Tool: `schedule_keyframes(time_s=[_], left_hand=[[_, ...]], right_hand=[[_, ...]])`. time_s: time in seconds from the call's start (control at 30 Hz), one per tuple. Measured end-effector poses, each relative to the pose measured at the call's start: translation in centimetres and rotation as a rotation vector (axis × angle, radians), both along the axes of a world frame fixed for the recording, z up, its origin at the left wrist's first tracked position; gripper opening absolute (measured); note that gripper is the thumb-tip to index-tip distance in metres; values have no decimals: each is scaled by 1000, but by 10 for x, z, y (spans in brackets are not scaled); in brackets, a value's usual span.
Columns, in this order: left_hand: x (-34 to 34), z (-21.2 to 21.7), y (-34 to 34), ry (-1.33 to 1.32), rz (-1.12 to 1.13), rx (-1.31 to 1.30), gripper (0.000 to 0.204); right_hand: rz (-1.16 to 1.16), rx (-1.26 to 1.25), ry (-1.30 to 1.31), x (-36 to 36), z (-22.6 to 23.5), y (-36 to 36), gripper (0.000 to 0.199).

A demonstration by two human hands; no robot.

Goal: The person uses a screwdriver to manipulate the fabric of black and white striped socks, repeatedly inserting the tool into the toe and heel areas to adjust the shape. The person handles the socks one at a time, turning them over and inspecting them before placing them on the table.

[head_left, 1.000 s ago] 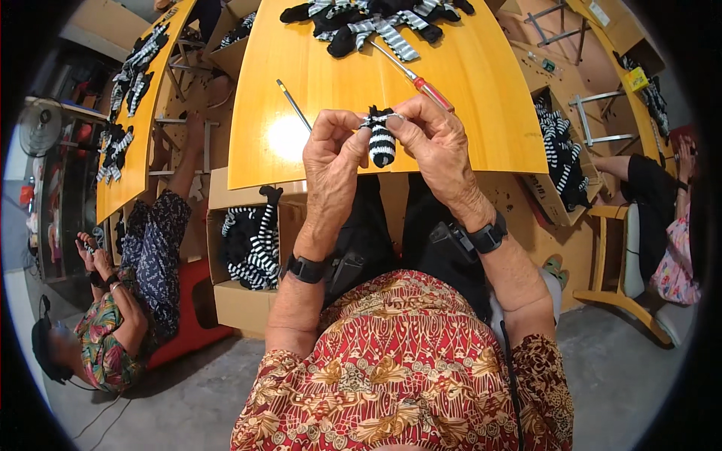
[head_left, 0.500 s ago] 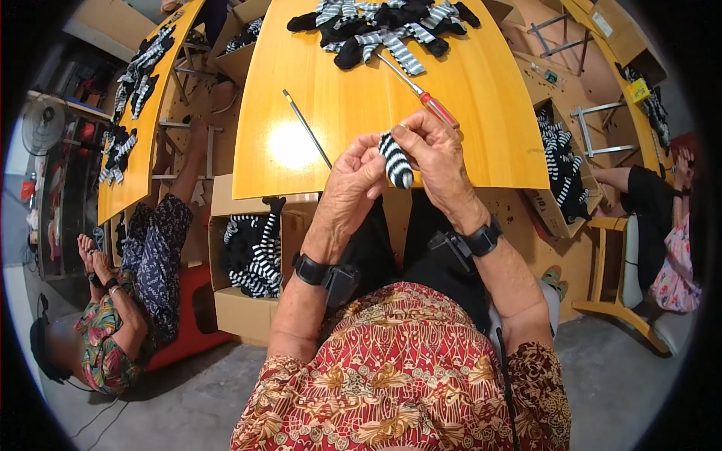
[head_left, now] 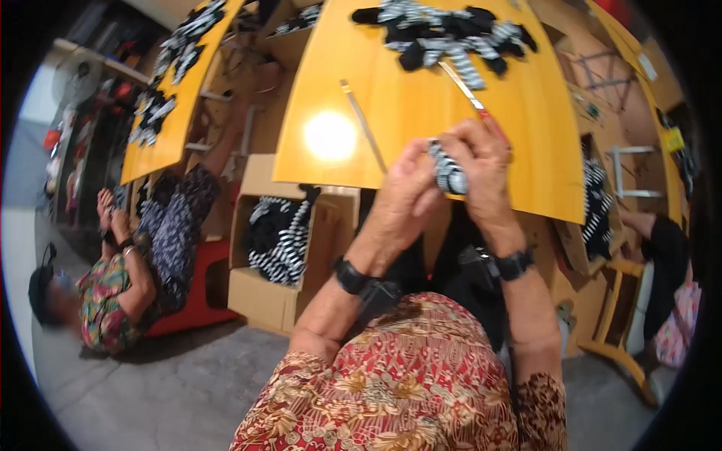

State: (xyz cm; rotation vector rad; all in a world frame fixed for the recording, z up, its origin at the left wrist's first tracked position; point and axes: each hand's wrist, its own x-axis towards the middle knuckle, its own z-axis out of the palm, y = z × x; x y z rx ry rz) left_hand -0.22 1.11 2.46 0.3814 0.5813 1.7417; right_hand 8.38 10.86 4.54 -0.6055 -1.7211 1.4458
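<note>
Both of my hands hold a small black-and-white striped sock (head_left: 449, 171) at the near edge of a yellow wooden table (head_left: 421, 113). My left hand (head_left: 402, 203) grips it from below and the left. My right hand (head_left: 481, 169) pinches its upper right side. A pile of black and striped socks (head_left: 444, 34) lies at the far side of the table. A red-handled tool (head_left: 474, 101) and a thin metal rod (head_left: 365, 124) rest on the tabletop.
An open cardboard box (head_left: 263, 293) of striped socks stands on the floor to my left. Another person (head_left: 128, 263) sits low at the left by a second yellow table (head_left: 169, 135). A box of socks (head_left: 594, 218) and a wooden stool (head_left: 617, 331) are at the right.
The view has tilted and the table now sits higher and further right in it. My hands have turned the striped sock while keeping hold of it.
</note>
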Motion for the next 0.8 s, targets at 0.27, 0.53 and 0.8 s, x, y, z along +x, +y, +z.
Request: schedule_keyframes(time_s=[0.27,0.53,0.8], left_hand=[[-7,-12,-5,-166,29,101,24],[-12,0,0,-217,83,129,16],[-11,-12,-4,-136,69,145,16]], right_hand=[[71,-336,44,7,2,-3,11],[148,-427,53,19,5,-13,12],[325,-605,132,23,0,2,16]])
